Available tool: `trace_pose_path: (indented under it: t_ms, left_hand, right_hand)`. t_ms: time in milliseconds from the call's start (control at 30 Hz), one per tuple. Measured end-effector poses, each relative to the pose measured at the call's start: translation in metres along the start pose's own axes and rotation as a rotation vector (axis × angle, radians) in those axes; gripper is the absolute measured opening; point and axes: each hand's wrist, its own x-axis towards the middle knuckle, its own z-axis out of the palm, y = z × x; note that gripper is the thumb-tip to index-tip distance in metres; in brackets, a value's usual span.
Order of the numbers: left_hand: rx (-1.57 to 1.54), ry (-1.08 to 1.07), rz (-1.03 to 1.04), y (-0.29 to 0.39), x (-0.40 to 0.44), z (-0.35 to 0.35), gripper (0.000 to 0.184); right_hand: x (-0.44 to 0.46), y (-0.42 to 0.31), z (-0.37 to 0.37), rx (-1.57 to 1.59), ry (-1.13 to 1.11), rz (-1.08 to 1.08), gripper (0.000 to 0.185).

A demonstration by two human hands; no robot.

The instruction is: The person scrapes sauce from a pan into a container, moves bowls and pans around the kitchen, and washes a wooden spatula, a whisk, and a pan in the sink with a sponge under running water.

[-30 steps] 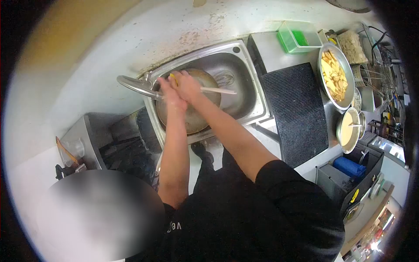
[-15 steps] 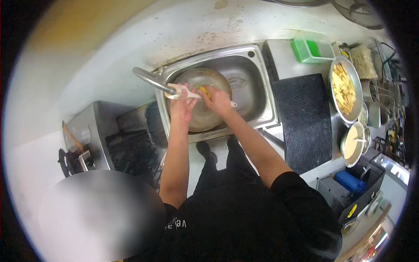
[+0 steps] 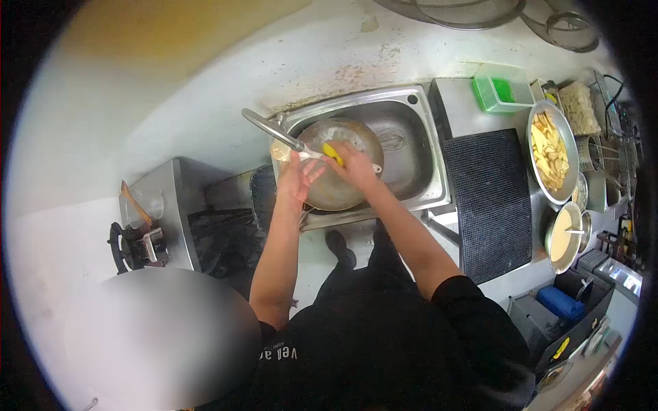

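Beneath the curved tap (image 3: 271,129), a pale utensil (image 3: 279,150) with a broad head and a long light handle lies across both hands. My left hand (image 3: 295,179) holds it near the neck, thumb against it and the other fingers partly spread. My right hand (image 3: 353,166) is closed round a yellow sponge (image 3: 333,152) pressed to the handle. Below them a large round pan (image 3: 336,195) with suds sits in the steel sink (image 3: 432,164). A wire whisk (image 3: 393,140) lies at the sink's right side.
Right of the sink is a black ribbed mat (image 3: 488,205). Beyond it are a bowl of yellow sliced food (image 3: 550,151), a bowl of pale batter (image 3: 563,241) and a green-and-clear container (image 3: 504,90). A steel unit (image 3: 179,212) stands left; sieves (image 3: 473,12) hang above.
The hands were pressed together over the pan; they have moved apart, with the utensil's head now under the tap and the sponge on its handle. The whole view has shifted.
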Motion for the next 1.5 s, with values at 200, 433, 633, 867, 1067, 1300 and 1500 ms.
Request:
trace_pose_path:
  t_ms: [200, 433, 633, 867, 1067, 1300, 1500]
  left_hand:
    - [0.267, -0.235, -0.063, -0.018, 0.015, -0.02, 0.035]
    - [0.067, -0.07, -0.098, -0.014, 0.03, -0.024, 0.03]
    - [0.227, -0.141, 0.071, 0.002, 0.011, -0.01, 0.03]
    - [0.181, -0.044, 0.351, 0.007, -0.076, 0.015, 0.03]
    - [1.067, -0.28, 1.055, 0.03, -0.113, 0.075, 0.019]
    - [0.639, -0.747, 0.893, -0.013, -0.165, 0.243, 0.025]
    - [0.344, -0.792, 0.083, -0.167, -0.096, 0.307, 0.029]
  right_hand:
    - [-0.023, 0.023, -0.051, 0.023, -0.129, 0.039, 0.048]
    - [-0.032, 0.038, -0.073, 0.039, 0.044, 0.265, 0.044]
    - [-0.058, 0.054, -0.101, 0.088, 0.249, 0.425, 0.046]
    - [-0.07, 0.04, -0.118, 0.215, 0.189, 0.458, 0.047]
    - [-0.085, 0.053, -0.132, 0.445, 0.139, 0.576, 0.055]
    - [-0.118, 0.042, -0.116, 0.345, -0.052, 0.501, 0.057]
    - [-0.151, 0.076, -0.123, 0.569, 0.16, 0.277, 0.066]
